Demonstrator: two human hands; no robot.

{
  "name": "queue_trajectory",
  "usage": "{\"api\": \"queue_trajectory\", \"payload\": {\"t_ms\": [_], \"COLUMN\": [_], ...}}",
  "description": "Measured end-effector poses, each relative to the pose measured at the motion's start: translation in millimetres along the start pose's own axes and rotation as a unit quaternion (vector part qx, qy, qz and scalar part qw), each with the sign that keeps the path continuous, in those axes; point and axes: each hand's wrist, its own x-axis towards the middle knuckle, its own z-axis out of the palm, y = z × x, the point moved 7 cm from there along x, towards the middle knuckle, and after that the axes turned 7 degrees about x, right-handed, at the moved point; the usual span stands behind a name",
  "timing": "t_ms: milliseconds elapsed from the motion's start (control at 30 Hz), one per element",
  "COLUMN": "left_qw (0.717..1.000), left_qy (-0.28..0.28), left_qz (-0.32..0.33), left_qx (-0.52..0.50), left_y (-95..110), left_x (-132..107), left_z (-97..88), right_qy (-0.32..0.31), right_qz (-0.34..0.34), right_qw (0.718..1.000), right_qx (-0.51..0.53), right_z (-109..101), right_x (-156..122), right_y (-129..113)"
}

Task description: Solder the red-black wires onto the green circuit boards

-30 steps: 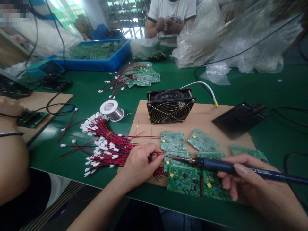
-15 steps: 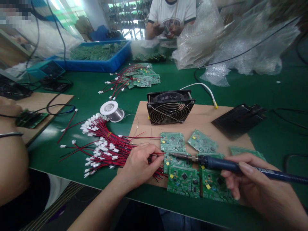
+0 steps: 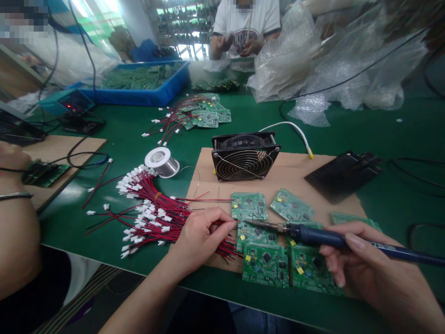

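In my right hand [image 3: 368, 264] is a blue-handled soldering iron [image 3: 313, 234], its tip pointing left over the near edge of a green circuit board [image 3: 259, 234]. My left hand [image 3: 205, 236] pinches a thin red wire by that board's left edge; the fingers hide most of it. Under and behind my left hand lies a bundle of red and black wires [image 3: 153, 188] with white connectors. Another circuit board [image 3: 266, 262] sits just in front, and one more board [image 3: 248, 206] behind has a red wire reaching its left edge.
A solder spool [image 3: 162, 162] stands behind the wires. A black fan [image 3: 246, 156] and a black box-shaped object [image 3: 344, 176] rest on the brown board [image 3: 295, 167]. Farther back are wired boards [image 3: 208, 116] and a blue tray [image 3: 139, 95]. A co-worker's arm [image 3: 17, 236] is at left; another person sits opposite.
My hands hold nearly the same pose, the iron's tip staying at the board's left side. The person opposite has shifted their hands slightly. A red light now shows on the teal unit at left.
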Motion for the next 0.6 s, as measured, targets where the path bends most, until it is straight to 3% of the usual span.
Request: {"api": "queue_trajectory", "payload": {"t_ms": [100, 167, 367, 600], "left_qw": [1.000, 1.000, 0.998, 0.997], "left_qy": [0.000, 0.000, -0.013, -0.021], "left_qz": [-0.008, -0.014, -0.047, -0.067], "left_qx": [-0.010, -0.011, -0.037, -0.024], "left_y": [0, 1, 0, -3], "left_x": [2, 5, 9, 8], "left_z": [-1.0, -1.7, -1.2, 1.7], "right_qy": [0.055, 0.055, -0.069, 0.045], "right_qz": [0.007, 0.007, -0.004, 0.011], "right_qw": [0.998, 0.998, 0.997, 0.999], "right_qx": [0.009, 0.008, -0.017, 0.000], "right_z": [3, 1, -1, 7], "right_x": [-6, -5, 6, -10], "right_y": [-2, -1, 3, -2]}}
